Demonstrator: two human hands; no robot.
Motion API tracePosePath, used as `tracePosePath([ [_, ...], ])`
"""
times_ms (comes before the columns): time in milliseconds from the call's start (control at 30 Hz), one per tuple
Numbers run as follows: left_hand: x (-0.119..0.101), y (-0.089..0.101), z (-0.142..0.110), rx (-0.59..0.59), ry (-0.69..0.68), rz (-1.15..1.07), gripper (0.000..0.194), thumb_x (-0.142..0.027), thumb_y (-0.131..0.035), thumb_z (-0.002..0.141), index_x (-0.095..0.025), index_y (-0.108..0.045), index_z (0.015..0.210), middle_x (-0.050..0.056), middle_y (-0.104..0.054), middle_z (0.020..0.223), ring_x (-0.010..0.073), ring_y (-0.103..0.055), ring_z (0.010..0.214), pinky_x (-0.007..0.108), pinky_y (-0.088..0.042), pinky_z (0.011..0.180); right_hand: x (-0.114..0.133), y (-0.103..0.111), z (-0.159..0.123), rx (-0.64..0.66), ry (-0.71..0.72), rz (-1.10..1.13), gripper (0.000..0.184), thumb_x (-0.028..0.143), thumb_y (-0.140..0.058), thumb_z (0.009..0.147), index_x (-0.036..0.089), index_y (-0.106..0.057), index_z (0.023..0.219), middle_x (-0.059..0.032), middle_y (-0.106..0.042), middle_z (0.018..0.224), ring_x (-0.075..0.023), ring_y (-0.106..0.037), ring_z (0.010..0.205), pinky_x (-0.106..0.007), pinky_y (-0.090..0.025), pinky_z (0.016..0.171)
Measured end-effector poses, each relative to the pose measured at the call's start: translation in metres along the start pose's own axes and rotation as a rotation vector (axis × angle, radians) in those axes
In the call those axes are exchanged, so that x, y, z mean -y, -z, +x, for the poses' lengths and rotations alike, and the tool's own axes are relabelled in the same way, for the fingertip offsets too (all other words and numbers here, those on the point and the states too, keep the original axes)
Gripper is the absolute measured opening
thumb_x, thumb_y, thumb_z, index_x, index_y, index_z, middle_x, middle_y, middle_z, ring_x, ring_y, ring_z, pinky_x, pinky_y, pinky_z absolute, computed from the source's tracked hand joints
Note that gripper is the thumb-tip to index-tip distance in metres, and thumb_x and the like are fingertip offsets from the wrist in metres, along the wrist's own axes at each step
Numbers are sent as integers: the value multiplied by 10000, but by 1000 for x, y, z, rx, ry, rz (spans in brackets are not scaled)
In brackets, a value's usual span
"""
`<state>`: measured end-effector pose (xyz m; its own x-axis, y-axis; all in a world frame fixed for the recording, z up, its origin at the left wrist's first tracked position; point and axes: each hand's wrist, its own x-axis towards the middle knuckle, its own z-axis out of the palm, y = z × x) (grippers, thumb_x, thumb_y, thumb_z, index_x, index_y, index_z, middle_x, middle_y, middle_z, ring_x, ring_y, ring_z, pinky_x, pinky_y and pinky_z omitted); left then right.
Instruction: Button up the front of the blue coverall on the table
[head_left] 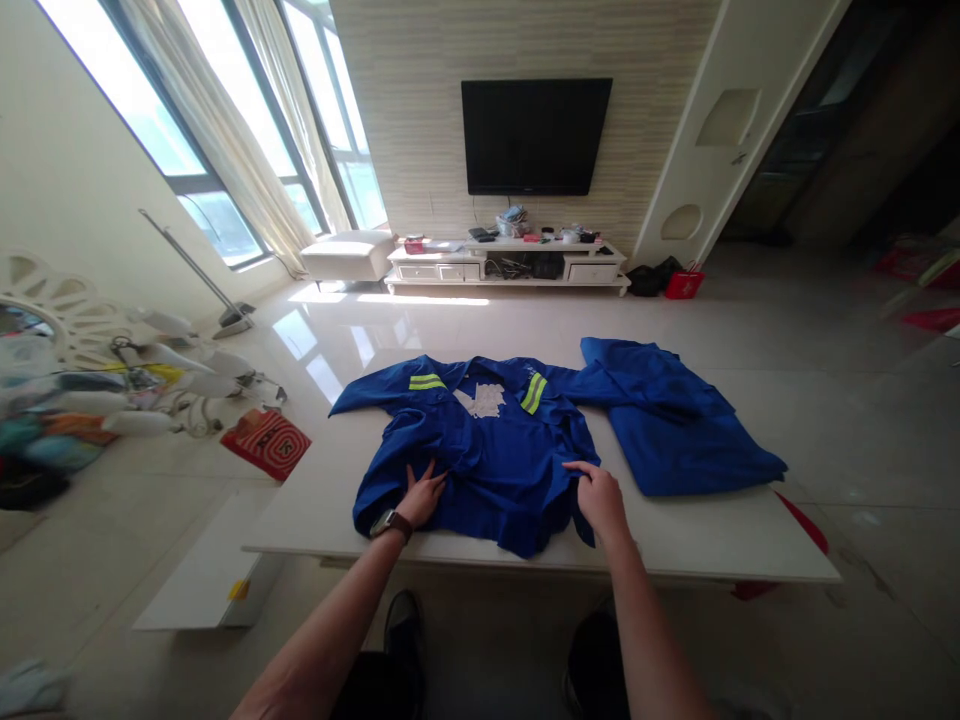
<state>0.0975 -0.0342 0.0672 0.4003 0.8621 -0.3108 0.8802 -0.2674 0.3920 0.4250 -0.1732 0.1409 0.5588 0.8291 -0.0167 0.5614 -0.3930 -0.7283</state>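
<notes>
Currently on table: blue jacket [502, 470], spread on the white table [322, 510], collar end away from the person, hem near the close edge.
Jacket details: yellow-and-grey bands [427, 382] on both sides near shoulders; pale patch [486, 400] upper middle; cloth wrinkled.
Left hand [422, 497]: palm down on jacket's lower left part, fingers spread on the cloth; dark-strapped watch [391, 522] at wrist.
Right hand [600, 497]: at jacket's right edge, index finger stretched over fabric, others curled in; can't tell whether thumb pinches the cloth.
Sleeves: left one [375, 390] lies out to the left; right one [592, 388] reaches onto blue cloth pile [690, 465].
Pile: right part of table, layered, just beside jacket body.
Floor left: red patterned box [266, 443], near table's left side.
Far wall: black television [536, 137] above low white TV stand [416, 272]; red bag [682, 285] by its right end.
Underfoot: dark shoe [405, 620] near table's close edge.
</notes>
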Motion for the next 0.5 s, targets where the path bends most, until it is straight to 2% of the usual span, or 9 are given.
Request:
tracePosePath([
  [100, -20, 34, 2, -69, 96, -48, 436, -347, -377, 1060, -217, -701, 1322, 150, -600, 1491, 339, -537, 1392, 527, -366, 1178, 4, 0, 2, -39, 50, 93, 405, 257, -442, 820, 203, -798, 1007, -66, -729, 805, -218, -617, 674, -335, -478, 727],
  [167, -26, 49, -12, -135, 58, -111, 459, -373, -355, 1065, -184, -714, 1278, 166, -685, 1366, 304, -617, 1287, 414, -427, 1110, 4, 0, 2, -48, 80, 119, 362, 259, -517, 771, 197, -759, 1033, -55, -727, 834, -214, -625, 701, -319, -480, 730],
  [233, -24, 57, -32, -149, 9, -185, 480, -399, -345, 1057, -165, -738, 1204, 165, -729, 1274, 287, -658, 1205, 352, -462, 1025, 1, 0, 1, 13, 106, 84, 474, 176, -541, 698, 207, -710, 1139, -51, -732, 912, -217, -651, 788, -300, -482, 765],
  [267, -21, 57, -42, -119, 6, -200, 483, -403, -346, 1049, -162, -751, 1155, 164, -745, 1228, 286, -676, 1157, 346, -473, 983, -2, 1, 0, 59, 118, 44, 572, 127, -528, 667, 220, -679, 1211, -49, -731, 940, -216, -657, 818, -291, -477, 770],
  [333, -14, 55, -58, 28, 22, -158, 457, -404, -382, 1020, -169, -772, 1055, 154, -771, 1124, 289, -703, 1053, 350, -481, 904, -10, 3, -1, 129, 136, -55, 708, 49, -487, 630, 248, -634, 1294, -50, -730, 983, -214, -661, 858, -277, -464, 771],
  [367, -10, 52, -64, 131, 30, -119, 439, -418, -414, 1000, -175, -780, 1006, 145, -780, 1058, 292, -712, 997, 350, -480, 857, -14, 5, -2, 125, 139, -104, 706, 26, -472, 627, 246, -644, 1276, -58, -731, 1001, -219, -663, 886, -277, -460, 783],
  [433, -5, 46, -71, 325, 20, -61, 428, -485, -478, 958, -191, -786, 914, 112, -780, 922, 287, -712, 886, 337, -462, 750, -23, 12, -2, 45, 115, -186, 587, 5, -457, 648, 208, -700, 1142, -84, -735, 1008, -236, -659, 933, -291, -462, 819],
  [500, -4, 42, -74, 428, -7, -59, 469, -575, -510, 924, -200, -781, 848, 81, -761, 819, 269, -696, 801, 319, -429, 664, -28, 23, -2, -82, 81, -260, 466, -6, -442, 679, 160, -738, 999, -121, -739, 1023, -257, -645, 974, -317, -467, 876],
])
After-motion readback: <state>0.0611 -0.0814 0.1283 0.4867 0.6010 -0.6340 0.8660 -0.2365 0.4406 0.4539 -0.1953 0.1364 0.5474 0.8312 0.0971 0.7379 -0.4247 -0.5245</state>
